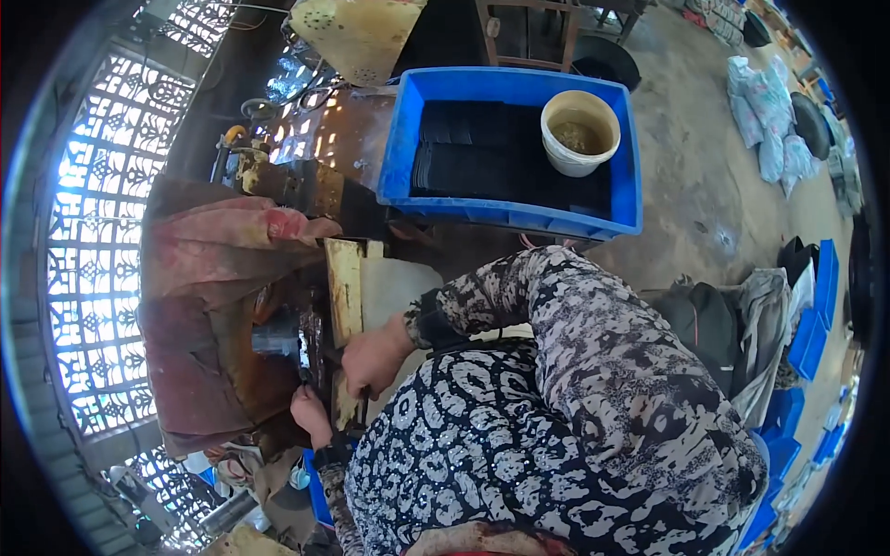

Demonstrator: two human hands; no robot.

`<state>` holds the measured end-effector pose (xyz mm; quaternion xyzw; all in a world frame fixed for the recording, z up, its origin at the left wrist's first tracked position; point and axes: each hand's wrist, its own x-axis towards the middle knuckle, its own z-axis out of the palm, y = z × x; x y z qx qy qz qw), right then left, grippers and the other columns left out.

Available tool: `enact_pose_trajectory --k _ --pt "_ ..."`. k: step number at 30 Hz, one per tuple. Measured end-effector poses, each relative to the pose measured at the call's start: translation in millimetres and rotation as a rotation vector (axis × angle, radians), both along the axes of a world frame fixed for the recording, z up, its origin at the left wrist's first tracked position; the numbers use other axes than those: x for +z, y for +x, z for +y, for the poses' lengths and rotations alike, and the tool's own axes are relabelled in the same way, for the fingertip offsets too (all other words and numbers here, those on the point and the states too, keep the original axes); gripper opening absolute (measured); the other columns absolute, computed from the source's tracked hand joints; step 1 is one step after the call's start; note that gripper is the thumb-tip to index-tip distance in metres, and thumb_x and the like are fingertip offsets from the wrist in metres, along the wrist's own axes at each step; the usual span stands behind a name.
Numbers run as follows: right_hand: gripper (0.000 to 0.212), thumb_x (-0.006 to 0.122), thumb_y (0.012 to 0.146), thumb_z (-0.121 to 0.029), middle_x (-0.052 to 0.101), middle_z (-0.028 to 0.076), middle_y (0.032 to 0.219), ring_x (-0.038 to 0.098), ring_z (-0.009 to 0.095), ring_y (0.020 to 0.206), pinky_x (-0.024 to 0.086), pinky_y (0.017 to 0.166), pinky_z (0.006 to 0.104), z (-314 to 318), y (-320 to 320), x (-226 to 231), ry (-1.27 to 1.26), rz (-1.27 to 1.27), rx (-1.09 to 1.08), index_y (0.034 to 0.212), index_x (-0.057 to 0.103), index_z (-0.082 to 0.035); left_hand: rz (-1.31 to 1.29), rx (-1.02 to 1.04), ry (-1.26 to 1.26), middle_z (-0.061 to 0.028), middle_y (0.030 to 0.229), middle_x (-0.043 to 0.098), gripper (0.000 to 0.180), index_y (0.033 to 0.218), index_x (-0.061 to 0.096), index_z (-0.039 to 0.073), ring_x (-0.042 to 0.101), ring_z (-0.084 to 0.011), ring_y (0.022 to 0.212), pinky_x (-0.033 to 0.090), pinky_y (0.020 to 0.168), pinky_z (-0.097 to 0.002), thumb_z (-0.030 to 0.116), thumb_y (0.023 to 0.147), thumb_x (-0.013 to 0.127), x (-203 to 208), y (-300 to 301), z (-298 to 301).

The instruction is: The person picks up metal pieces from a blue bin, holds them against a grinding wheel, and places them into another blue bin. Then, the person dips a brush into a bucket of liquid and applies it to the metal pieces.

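My right hand [375, 359] is closed, its fingers curled, at the edge of a worn pale board [345, 287] in front of a machine. A small dark end shows below its fingers; its kind is hidden. Lower and to the left, my left hand [311, 414] is closed with its fingertips pinched at a dark, thin edge by the machine. Between the hands and the machine's cover is a wet, shiny dark part [313, 347], with a grey, blurred round surface [276, 340] beside it. Reddish-brown cloth [218, 232] drapes over the machine.
Beyond my right arm stands a blue crate [394, 153] holding stacked flat black pieces [473, 139] and a white bucket [573, 165] of murky liquid. Filled plastic bags [765, 116] lie on the floor at far right, with blue bins [811, 324] nearer. A patterned lattice wall [102, 250] runs along the left.
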<state>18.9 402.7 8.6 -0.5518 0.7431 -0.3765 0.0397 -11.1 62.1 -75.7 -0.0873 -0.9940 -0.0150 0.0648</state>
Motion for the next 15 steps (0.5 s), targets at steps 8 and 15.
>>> enact_pose_trajectory --k 8,15 --pt "0.02 0.069 0.072 -0.027 0.067 0.011 0.078 0.064 0.033 0.081 0.048 0.07 0.0469 -3.6 -4.5 -10.8 -0.003 -0.054 0.007 0.086 0.067 -0.012 -0.032 -0.037 -0.034 -0.0206 0.075 0.061 0.02 0.077 0.063 0.0 0.06 -0.0391 0.071 0.047 0.065 -0.0467 0.016 0.087 0.055 0.4 -8.1 5.3" --pt "0.027 0.069 0.069 -0.019 0.067 0.015 0.084 0.064 0.033 0.082 0.048 0.074 0.043 -19.1 -2.5 1.9 -0.055 -0.217 0.18 0.096 0.069 -0.013 -0.111 0.083 -0.343 -0.0101 0.071 0.066 0.015 0.073 0.07 0.011 0.066 -0.026 0.064 0.053 0.057 -0.0396 0.018 0.081 0.059 -24.7 8.1 -28.9"
